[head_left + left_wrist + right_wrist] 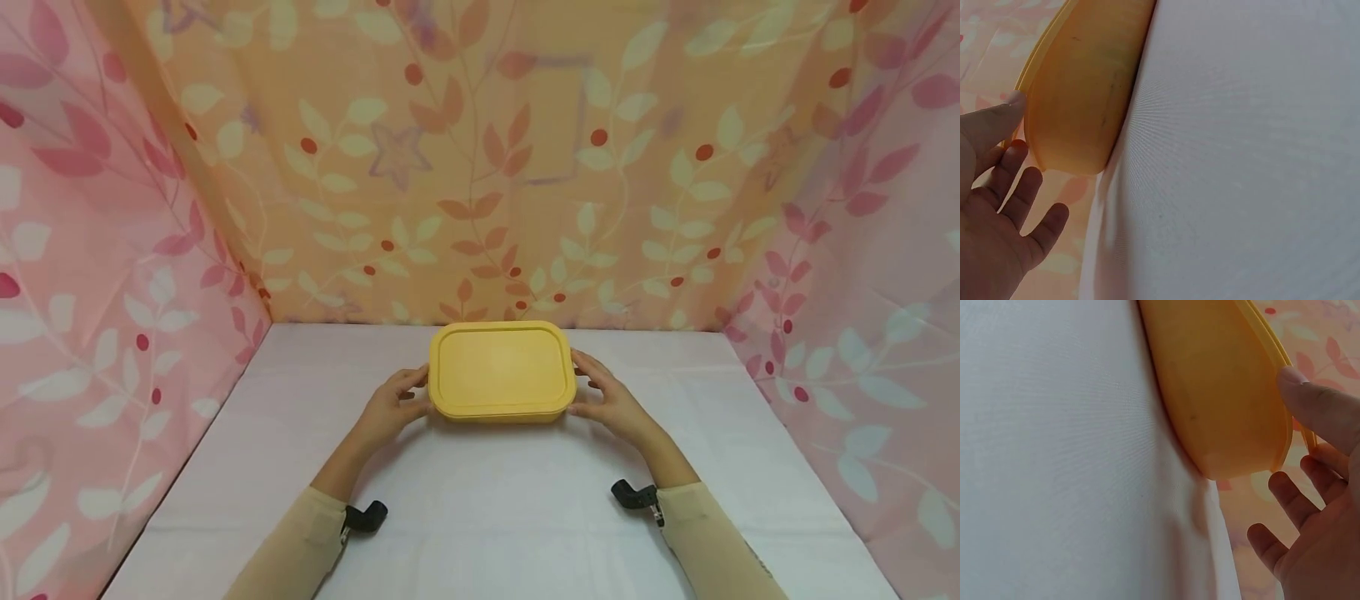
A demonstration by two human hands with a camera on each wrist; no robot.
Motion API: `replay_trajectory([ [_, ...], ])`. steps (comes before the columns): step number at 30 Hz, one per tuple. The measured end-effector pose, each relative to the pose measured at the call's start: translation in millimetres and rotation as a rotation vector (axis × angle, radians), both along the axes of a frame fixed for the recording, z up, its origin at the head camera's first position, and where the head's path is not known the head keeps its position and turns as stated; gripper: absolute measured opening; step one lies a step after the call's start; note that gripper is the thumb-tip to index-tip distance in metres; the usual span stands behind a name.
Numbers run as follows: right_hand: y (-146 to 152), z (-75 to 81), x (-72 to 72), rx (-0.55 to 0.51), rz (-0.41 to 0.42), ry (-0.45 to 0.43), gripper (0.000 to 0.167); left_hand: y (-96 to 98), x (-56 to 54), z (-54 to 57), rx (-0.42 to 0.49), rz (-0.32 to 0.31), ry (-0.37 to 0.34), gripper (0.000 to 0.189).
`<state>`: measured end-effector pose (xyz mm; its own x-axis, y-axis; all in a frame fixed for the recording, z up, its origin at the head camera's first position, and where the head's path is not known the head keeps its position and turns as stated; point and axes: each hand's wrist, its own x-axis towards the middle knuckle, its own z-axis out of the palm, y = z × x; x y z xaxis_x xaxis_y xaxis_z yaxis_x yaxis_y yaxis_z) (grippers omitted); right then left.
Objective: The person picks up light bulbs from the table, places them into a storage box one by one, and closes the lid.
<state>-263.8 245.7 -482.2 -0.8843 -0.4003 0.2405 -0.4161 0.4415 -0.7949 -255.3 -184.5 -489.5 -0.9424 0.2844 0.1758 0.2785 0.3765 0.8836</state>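
Note:
A yellow rectangular box with rounded corners [1075,94] stands on the white table, its flat yellow lid [502,367] on top. My left hand [386,412] is at the lid's left end, pinching its edge between thumb and forefinger. At the right end my right hand [618,408] pinches the opposite edge in the same way. In the right wrist view a narrow gap shows between the lid's rim [1310,439] and the box near the forefinger. The other fingers of both hands are spread, off the box wall. The box's inside is hidden under the lid.
The white cloth-covered table [480,517] stretches around the box. Behind it hangs an orange leaf-patterned curtain [337,208], with pink leaf-patterned curtains [90,333] on both sides. Small black wrist cameras [367,517] stick out from the beige sleeves [292,546].

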Motion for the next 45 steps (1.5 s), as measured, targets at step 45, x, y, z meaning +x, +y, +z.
replay_trajectory([
  [45, 3.5, -8.4, 0.5, 0.037, -0.047, -0.128, 0.091, 9.1, 4.4, -7.5, -0.045, 0.043, -0.053, 0.079],
])
